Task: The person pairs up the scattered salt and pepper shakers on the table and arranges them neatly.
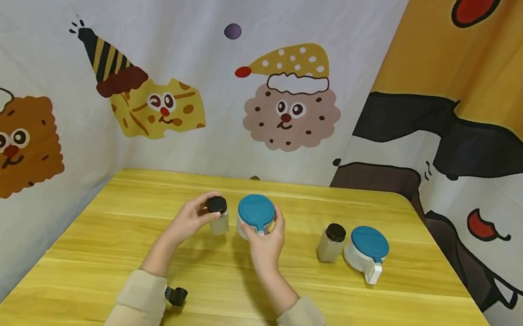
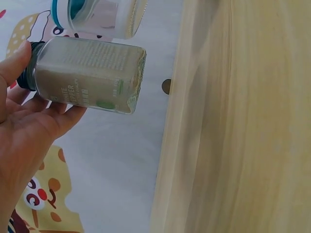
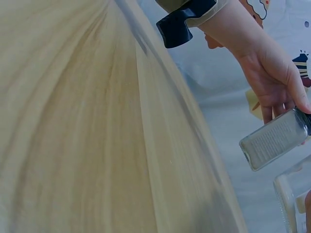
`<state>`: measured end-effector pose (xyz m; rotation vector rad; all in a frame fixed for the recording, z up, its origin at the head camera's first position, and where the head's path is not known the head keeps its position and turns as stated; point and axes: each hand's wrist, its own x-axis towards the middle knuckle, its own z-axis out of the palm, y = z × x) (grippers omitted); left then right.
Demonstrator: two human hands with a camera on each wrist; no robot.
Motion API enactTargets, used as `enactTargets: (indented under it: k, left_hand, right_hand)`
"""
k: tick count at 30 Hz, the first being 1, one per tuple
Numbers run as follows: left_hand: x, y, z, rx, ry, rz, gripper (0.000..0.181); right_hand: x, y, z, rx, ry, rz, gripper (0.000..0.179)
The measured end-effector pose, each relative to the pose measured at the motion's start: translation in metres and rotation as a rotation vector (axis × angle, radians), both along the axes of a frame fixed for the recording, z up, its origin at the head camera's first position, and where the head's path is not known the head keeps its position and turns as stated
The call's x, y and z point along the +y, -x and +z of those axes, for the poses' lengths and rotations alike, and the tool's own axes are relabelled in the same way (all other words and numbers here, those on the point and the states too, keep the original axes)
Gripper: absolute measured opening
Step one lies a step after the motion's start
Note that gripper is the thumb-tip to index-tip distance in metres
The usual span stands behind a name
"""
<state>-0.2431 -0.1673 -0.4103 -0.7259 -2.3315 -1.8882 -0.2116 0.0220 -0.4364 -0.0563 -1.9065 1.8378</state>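
My left hand (image 1: 189, 219) grips a small glass seasoning jar (image 1: 220, 225) by its black cap. In the left wrist view the jar (image 2: 87, 75) shows a label partly reading "pepper" and pale powder inside. To its right, my right hand (image 1: 265, 248) holds a round clear-sided canister with a blue lid (image 1: 256, 210), thumb at the front near the handle and fingers round the right side. Both containers are held above the table, close together but apart. The right wrist view catches the jar (image 3: 274, 138) and only an edge of the canister (image 3: 289, 201).
On the right of the wooden table (image 1: 225, 309) stand a second black-capped jar (image 1: 330, 246) and a second blue-lidded canister (image 1: 369, 242) with a white handle, side by side. A cartoon-printed cloth (image 1: 170, 152) hangs behind the table's back edge.
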Motion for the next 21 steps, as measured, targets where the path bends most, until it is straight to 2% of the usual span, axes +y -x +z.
enactTargets:
  k: [3,5,12,21]
  left_hand:
    - [-0.003,0.007,-0.011,-0.002,-0.001,-0.015,0.041]
    - [-0.005,0.011,-0.018,-0.003,-0.004,-0.026,0.042]
    - [-0.006,0.012,-0.025,0.013,0.016,-0.063,0.041]
    - [-0.006,0.009,-0.024,-0.015,0.029,-0.109,0.040]
  right_hand:
    - [-0.001,-0.010,0.011,0.011,-0.004,-0.005,0.079]
    - [-0.001,-0.012,0.013,0.014,0.000,-0.010,0.078]
    - [0.002,0.004,-0.019,-0.006,0.018,-0.049,0.084]
    - [0.004,0.001,-0.026,-0.009,0.037,-0.038,0.086]
